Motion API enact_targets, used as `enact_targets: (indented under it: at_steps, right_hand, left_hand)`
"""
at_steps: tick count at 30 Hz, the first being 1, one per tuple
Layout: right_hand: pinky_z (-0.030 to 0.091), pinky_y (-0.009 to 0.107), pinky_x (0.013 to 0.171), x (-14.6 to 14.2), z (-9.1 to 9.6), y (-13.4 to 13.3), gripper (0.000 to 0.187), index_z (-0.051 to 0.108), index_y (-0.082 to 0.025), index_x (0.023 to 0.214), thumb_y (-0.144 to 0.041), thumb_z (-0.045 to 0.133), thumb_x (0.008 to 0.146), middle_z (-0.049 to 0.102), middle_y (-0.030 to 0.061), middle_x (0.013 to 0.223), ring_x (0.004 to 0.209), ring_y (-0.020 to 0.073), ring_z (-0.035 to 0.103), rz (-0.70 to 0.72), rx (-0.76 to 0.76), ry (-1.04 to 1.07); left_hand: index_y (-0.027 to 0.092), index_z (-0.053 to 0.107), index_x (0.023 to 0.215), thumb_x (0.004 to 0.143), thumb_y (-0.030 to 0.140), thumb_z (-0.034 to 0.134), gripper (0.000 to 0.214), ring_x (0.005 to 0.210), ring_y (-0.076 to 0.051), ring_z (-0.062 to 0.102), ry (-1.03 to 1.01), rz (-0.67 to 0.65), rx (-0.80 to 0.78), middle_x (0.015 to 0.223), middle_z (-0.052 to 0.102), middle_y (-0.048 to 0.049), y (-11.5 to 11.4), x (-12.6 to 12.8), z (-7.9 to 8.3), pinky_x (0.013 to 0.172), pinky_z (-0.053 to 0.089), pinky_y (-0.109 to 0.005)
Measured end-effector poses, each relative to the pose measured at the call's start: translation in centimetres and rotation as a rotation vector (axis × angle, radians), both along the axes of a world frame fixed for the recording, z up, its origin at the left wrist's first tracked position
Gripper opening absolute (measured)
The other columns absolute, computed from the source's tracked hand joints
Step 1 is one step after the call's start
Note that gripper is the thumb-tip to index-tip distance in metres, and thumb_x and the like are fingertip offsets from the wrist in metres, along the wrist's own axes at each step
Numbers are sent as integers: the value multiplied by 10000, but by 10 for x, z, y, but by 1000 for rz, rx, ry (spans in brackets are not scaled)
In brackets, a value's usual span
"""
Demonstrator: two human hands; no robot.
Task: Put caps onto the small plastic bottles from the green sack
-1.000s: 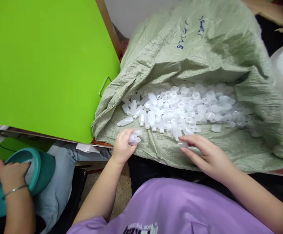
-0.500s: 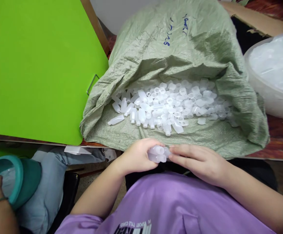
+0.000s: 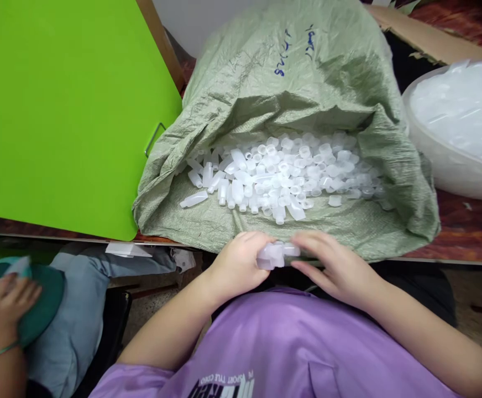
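Note:
My left hand (image 3: 237, 266) is closed around a few small translucent plastic bottles (image 3: 273, 256), held just in front of my chest at the table's edge. My right hand (image 3: 335, 268) meets them from the right, its fingertips pinching at the bottles' ends. Just beyond both hands lies an open green woven sack (image 3: 291, 88) on its side. A heap of the same small white bottles and caps (image 3: 280, 174) spills from its mouth.
A bright green board (image 3: 58, 105) covers the table's left part. A large white tub (image 3: 459, 127) of translucent pieces stands at the right on the brown table (image 3: 469, 226). At lower left another person's hand (image 3: 3, 309) rests on a teal bowl (image 3: 37, 309).
Both my hands drew back from the heap in the sack and came together at the table's edge. The right hand now touches the bottles in the left. The other person's hand moved over the teal bowl.

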State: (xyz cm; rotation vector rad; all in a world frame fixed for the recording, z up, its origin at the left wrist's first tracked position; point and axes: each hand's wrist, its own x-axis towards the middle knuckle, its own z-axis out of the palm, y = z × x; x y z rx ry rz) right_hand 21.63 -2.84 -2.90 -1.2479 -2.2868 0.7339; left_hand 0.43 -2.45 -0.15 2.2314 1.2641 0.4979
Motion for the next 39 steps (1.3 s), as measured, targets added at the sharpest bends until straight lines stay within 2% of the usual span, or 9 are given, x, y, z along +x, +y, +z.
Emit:
enact_targets:
  at_steps: [4, 8, 12, 16, 28, 31, 35, 37, 39]
  right_hand:
    - [472, 264, 564, 2, -2, -7, 372, 609, -208, 825, -413, 314, 920, 634, 29, 691, 608, 144, 597, -1, -143, -32]
    - [487, 295, 682, 0, -1, -10, 306, 581, -195, 1007, -430, 441, 870, 652, 73, 918, 800, 178, 616, 59, -44, 13]
    - [461, 264, 568, -1, 2, -12, 358, 595, -192, 818, -380, 310, 925, 626, 37, 697, 624, 144, 587, 11, -137, -13]
    - [484, 326, 716, 0, 3, -14, 282, 515, -177, 1084, -357, 440, 879, 625, 96, 968, 843, 189, 599, 108, 7, 42]
    - [421, 263, 582, -7, -3, -13, 256, 537, -181, 816, -365, 379, 899, 554, 20, 674, 630, 139, 531, 59, -167, 60]
    - [427, 256, 592, -8, -4, -11, 285, 554, -182, 821, -391, 378, 901, 581, 17, 694, 641, 132, 545, 54, -264, 86]
    - [444, 260, 599, 2, 4, 0, 299, 579, -195, 886, -441, 411, 881, 617, 30, 770, 685, 144, 574, 192, -272, 92]
    - [454, 289, 635, 16, 10, 14, 313, 580, -205, 957, -450, 400, 882, 632, 59, 857, 751, 176, 589, 33, -134, 83]
    - [446, 330, 658, 32, 13, 32, 352, 575, -197, 996, -467, 380, 882, 630, 101, 915, 803, 225, 591, -292, 23, -17]
  left_hand:
    - [189, 573, 955, 656, 105, 578, 311, 924, -191, 598, -7, -37, -10, 959, 654, -40, -9, -1, -5, 845, 455, -320]
    - [181, 574, 958, 650, 114, 585, 315, 904, -187, 600, -30, 2, -19, 952, 651, -42, -16, 0, -8, 828, 462, -315]
    - [175, 573, 958, 635, 103, 583, 331, 901, -185, 600, -41, 5, -40, 955, 650, -44, -20, 0, -5, 828, 460, -313]
    - [187, 573, 925, 652, 126, 580, 281, 848, -173, 609, -53, 56, -54, 914, 649, -30, -21, 1, -3, 775, 473, -297]
    - [157, 569, 946, 686, 140, 565, 261, 892, -211, 597, -14, -17, 103, 940, 648, -78, -19, 5, -19, 817, 466, -345]
    - [174, 572, 915, 665, 137, 569, 252, 890, -201, 595, -56, 51, 16, 924, 643, -58, -22, 5, -18, 822, 461, -332]
    - [182, 563, 904, 678, 161, 567, 227, 744, -138, 596, -175, 158, -337, 823, 630, -3, -32, 2, -15, 666, 473, -237]
    - [178, 555, 903, 689, 189, 576, 216, 703, -124, 585, -163, 195, -510, 805, 627, 9, -37, 1, -18, 623, 460, -217]
    - [171, 550, 886, 681, 206, 592, 212, 707, -130, 581, -100, 207, -615, 803, 626, 7, -40, 1, -27, 619, 452, -219]
